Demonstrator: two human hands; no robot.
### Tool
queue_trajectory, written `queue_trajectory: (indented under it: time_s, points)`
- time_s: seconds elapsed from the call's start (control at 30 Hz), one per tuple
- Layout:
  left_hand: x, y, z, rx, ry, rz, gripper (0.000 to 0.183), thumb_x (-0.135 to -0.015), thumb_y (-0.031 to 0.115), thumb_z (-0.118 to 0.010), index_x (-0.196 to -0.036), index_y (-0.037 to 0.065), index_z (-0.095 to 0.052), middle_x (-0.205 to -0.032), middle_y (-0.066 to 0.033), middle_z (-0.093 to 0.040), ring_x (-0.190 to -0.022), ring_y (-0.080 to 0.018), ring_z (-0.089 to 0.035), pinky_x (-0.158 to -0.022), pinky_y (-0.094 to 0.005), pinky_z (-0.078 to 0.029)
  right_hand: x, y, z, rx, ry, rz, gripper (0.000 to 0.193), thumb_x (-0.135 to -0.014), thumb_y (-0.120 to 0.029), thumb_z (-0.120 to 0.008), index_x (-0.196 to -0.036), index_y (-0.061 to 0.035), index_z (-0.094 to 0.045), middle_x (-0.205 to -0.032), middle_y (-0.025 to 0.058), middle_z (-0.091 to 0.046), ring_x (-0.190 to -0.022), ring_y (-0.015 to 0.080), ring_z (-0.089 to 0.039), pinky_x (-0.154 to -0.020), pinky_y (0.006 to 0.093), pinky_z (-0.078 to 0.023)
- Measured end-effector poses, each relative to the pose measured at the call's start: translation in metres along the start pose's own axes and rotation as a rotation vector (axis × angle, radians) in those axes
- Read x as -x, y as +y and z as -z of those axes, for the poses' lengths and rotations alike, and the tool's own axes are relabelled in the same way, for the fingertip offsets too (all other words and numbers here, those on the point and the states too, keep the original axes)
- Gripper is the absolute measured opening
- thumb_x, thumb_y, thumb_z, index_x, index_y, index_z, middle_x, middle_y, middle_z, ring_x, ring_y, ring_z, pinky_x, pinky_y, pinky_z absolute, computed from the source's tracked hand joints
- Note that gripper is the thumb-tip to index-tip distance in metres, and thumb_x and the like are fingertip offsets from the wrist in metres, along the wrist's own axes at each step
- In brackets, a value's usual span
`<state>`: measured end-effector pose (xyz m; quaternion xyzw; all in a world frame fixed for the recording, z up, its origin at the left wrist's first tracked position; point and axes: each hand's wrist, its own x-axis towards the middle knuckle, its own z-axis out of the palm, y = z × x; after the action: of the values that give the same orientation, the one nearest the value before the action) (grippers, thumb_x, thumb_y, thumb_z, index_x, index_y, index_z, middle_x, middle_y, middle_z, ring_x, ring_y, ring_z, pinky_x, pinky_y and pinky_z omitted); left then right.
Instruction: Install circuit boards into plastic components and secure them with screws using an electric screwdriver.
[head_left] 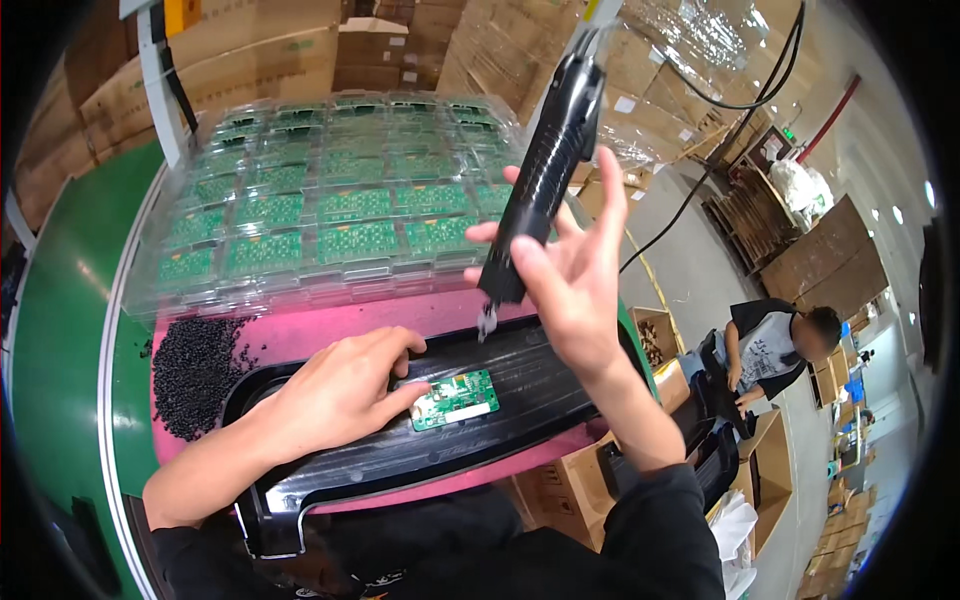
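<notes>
A green circuit board [455,399] lies in a long black plastic housing [350,462]. My left hand [345,385] rests on the housing with its fingers curled, its thumb pressed on the board's left end. Above the housing, a black electric screwdriver [545,170] slants down, its tip [487,322] apart from the board. My right hand [580,275] holds it loosely, thumb in front and some fingers behind, the index finger stretched upward. Whether a screw sits on the tip is too blurred to tell.
Clear trays [330,215] of green circuit boards stack up behind the housing. Small black screw-like parts [195,375] form a pile on the pink mat [430,311] at left. Cardboard boxes [565,492] stand at lower right. Another person [770,350] sits farther right.
</notes>
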<state>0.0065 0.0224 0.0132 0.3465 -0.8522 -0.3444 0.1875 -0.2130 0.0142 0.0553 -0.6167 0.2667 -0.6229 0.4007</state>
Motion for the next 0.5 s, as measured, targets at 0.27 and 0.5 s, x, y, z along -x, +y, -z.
queue_trajectory:
  time_s: [0.27, 0.5]
  points:
    - [0.002, -0.004, -0.003, 0.076, 0.197, -0.252, 0.026, -0.079, 0.015, -0.079, -0.089, -0.001, -0.062, -0.071, -0.0108, -0.064, -0.058, -0.0199, -0.065, -0.049, -0.0297, -0.052, 0.035, 0.006, -0.028, 0.006, -0.032, 0.039, 0.089, -0.079, 0.015, -0.066, -0.141, -0.0086, -0.006, -0.12, 0.0159, -0.041, -0.101, 0.0303, -0.064, -0.083, 0.04, -0.057]
    - [-0.001, -0.006, -0.006, -0.001, 0.341, -0.303, 0.022, -0.08, 0.012, -0.077, -0.091, -0.002, -0.064, -0.072, -0.013, -0.065, -0.06, -0.0272, -0.065, -0.052, -0.0351, -0.051, 0.04, 0.012, -0.03, 0.079, 0.033, 0.1, 0.088, -0.079, 0.017, -0.062, -0.14, -0.0101, -0.005, -0.12, 0.0164, -0.04, -0.102, 0.029, -0.063, -0.084, 0.0381, -0.055]
